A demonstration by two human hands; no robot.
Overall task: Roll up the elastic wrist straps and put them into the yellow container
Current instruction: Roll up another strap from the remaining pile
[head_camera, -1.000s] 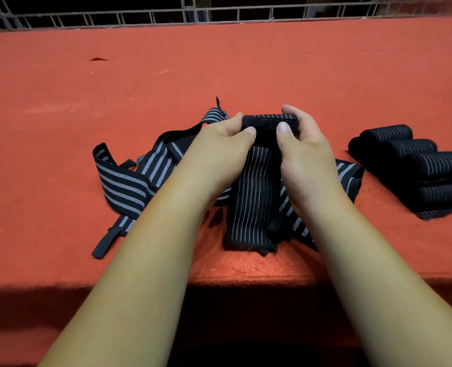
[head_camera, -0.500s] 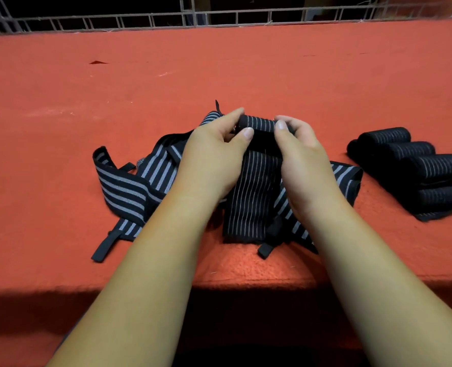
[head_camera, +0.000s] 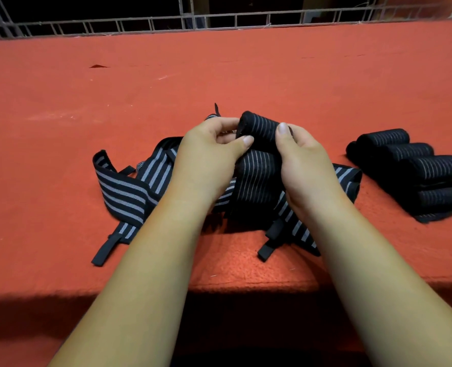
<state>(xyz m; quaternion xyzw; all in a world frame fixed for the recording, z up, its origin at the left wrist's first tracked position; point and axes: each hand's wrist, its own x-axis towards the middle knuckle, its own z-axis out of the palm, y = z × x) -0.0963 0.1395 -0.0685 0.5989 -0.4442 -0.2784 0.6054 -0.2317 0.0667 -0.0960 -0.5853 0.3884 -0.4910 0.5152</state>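
Both hands are up over the middle of the desk, a little back from its near edge, and both are clamped on one strap (head_camera: 259, 127). The left hand (head_camera: 211, 154) pinches the left end of the rolled part between thumb and curled fingers. The right hand (head_camera: 305, 160) grips the right end, with the thumb lying on top and the fingers tucked behind. The far part of this black strap with thin pale lines is wound into a short, thick roll held just above the desk. The unrolled rest hangs down between the two wrists onto the heap below.

That heap is a tangle of loose straps (head_camera: 125, 193), black with broad grey stripes, lying on the red cloth of the desk (head_camera: 219, 64). One band loops out to the left, another pokes out to the right under the right wrist, and two narrow black tabs point toward the near edge. How many straps make up the heap cannot be told.

Toward the right edge of the desk, well apart from the hands, lie the rolled straps (head_camera: 436, 168), side by side and touching in a slanting row. Four rolls show plainly; a dark lump at the row's far end may be a fifth, but it is too dark to tell.

A metal railing (head_camera: 193, 19) runs along the far edge of the desk.
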